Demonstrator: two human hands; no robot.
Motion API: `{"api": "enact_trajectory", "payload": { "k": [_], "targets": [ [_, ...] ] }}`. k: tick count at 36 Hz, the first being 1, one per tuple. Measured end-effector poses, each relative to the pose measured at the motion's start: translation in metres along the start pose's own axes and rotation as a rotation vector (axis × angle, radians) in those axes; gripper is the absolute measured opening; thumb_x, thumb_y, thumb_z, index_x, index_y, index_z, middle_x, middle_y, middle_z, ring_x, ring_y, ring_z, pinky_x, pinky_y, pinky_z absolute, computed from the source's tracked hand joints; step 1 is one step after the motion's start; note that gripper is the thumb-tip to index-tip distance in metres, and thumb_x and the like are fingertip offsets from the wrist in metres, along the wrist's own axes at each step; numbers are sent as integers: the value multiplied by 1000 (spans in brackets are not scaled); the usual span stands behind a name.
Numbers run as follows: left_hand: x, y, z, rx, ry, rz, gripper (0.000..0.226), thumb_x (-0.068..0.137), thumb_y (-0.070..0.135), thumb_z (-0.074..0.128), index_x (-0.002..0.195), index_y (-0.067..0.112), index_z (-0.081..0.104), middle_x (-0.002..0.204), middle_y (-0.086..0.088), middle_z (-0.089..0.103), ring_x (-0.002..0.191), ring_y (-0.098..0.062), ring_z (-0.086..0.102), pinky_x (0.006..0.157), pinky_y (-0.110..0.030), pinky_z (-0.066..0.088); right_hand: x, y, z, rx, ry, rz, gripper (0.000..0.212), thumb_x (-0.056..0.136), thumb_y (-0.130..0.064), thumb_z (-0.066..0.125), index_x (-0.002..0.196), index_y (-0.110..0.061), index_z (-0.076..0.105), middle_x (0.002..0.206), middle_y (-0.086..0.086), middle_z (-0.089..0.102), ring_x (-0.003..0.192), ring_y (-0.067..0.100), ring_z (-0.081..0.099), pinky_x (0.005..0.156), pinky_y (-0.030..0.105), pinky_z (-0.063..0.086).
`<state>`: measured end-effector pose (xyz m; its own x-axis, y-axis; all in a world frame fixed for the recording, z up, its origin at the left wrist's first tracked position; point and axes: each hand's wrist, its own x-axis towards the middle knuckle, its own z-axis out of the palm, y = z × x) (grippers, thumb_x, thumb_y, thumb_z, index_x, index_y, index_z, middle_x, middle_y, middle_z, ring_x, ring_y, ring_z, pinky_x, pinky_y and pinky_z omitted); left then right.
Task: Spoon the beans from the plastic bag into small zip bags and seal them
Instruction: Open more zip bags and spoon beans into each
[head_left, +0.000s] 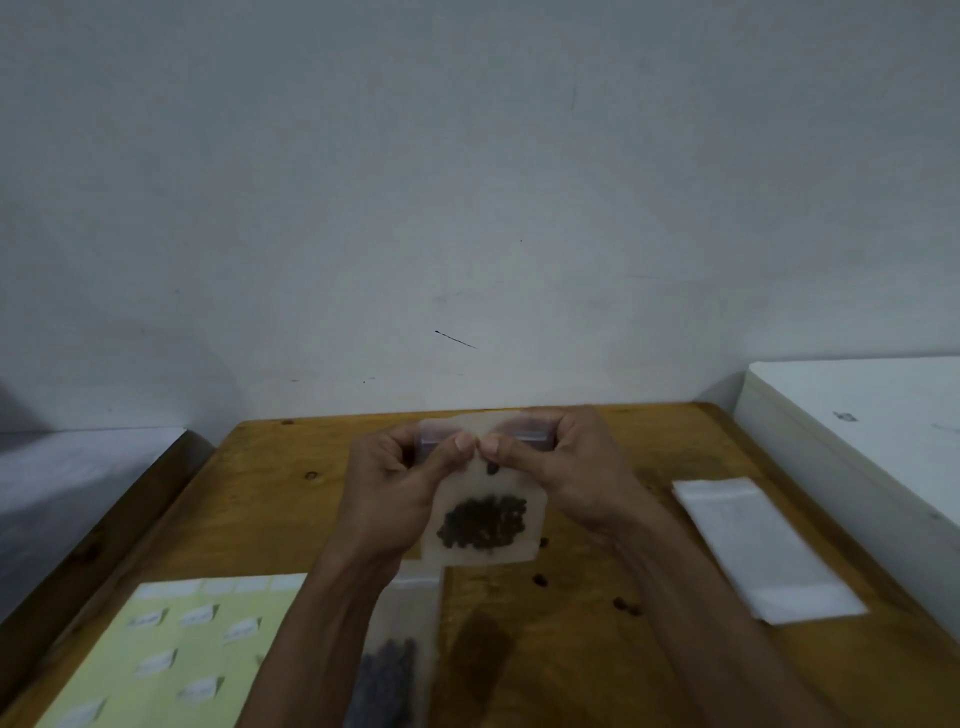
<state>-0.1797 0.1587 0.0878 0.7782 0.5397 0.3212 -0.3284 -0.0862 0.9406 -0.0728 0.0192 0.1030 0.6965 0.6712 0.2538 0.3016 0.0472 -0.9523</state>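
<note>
A small clear zip bag (483, 551) hangs upright above the wooden table (270, 499), with a clump of dark beans (483, 522) in its lower half. My left hand (395, 488) and my right hand (566, 467) pinch its top strip side by side, thumbs nearly touching at the middle. Below my left forearm lies a longer plastic bag (395, 670) with dark beans inside, partly hidden by the arm. No spoon is in view.
A stack of flat unfilled zip bags (763, 551) lies at the right. A yellow sheet with white labels (171, 654) sits at the lower left. A few loose beans (626, 605) lie on the table. A white box (857, 415) stands at the far right.
</note>
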Motion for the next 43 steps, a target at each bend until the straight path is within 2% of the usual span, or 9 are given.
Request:
{"api": "enact_trajectory", "payload": {
  "k": [2,7,13,25,29,33,38,41,43],
  "targets": [
    [1,2,1,-5,25,-10,22,77,19,72,89,1,75,83,-19,75,75,-31,74,62,-37,62,-1,0,-2,59,14,22,18,81,-21,79,89,-5,78,85,8,78,80,24,75,67,34,62],
    [2,3,-1,-3,39,-39,23,76,20,73,90,1,75,84,-15,76,78,-29,75,61,-35,61,-2,2,-8,80,39,36,30,70,-33,79,89,-9,79,88,12,78,89,35,73,81,58,59],
    [-3,0,-1,-71,66,-98,26,76,20,72,86,-4,74,80,-14,75,71,-21,72,60,-28,58,-6,5,-12,218,12,117,29,71,-28,78,86,-3,78,88,12,77,81,21,73,71,36,62],
    [-6,-3,-9,-74,38,-186,23,74,24,73,79,1,75,75,-10,73,67,-17,67,59,-25,56,-16,8,-13,205,53,168,28,74,-34,75,79,-6,77,80,7,77,73,17,71,58,30,56],
    [-10,-10,-26,34,12,-264,23,76,20,74,75,-2,71,73,-13,72,64,-20,67,56,-28,55,-26,17,-11,181,7,245,17,87,-20,73,75,-9,75,77,5,74,69,15,70,55,30,58],
    [-17,-21,-34,175,-16,-391,15,81,9,76,77,-1,65,71,-13,71,62,-21,68,54,-29,56,-36,37,0,115,70,332,15,84,-14,77,70,-9,72,79,9,73,68,20,70,59,40,61],
    [-24,-44,-37,583,-58,-391,17,81,20,81,77,5,75,72,-11,74,55,-6,63,50,-21,51,-45,63,10,-176,43,395,11,86,-17,77,83,-8,71,75,7,72,61,15,68,56,30,58],
    [-24,-58,-41,785,-102,-352,24,78,32,83,71,10,76,68,-9,72,59,-12,62,57,-30,50,-45,74,14,-421,29,409,10,86,-24,76,80,-17,73,77,1,72,71,15,68,62,29,55],
    [-23,-63,-41,888,-130,-367,24,78,37,82,68,16,76,65,-1,71,64,-14,66,60,-32,51,-44,79,18,-539,27,399,9,86,-26,76,79,-20,74,70,-7,68,66,6,62,56,21,48]
  ]
}}
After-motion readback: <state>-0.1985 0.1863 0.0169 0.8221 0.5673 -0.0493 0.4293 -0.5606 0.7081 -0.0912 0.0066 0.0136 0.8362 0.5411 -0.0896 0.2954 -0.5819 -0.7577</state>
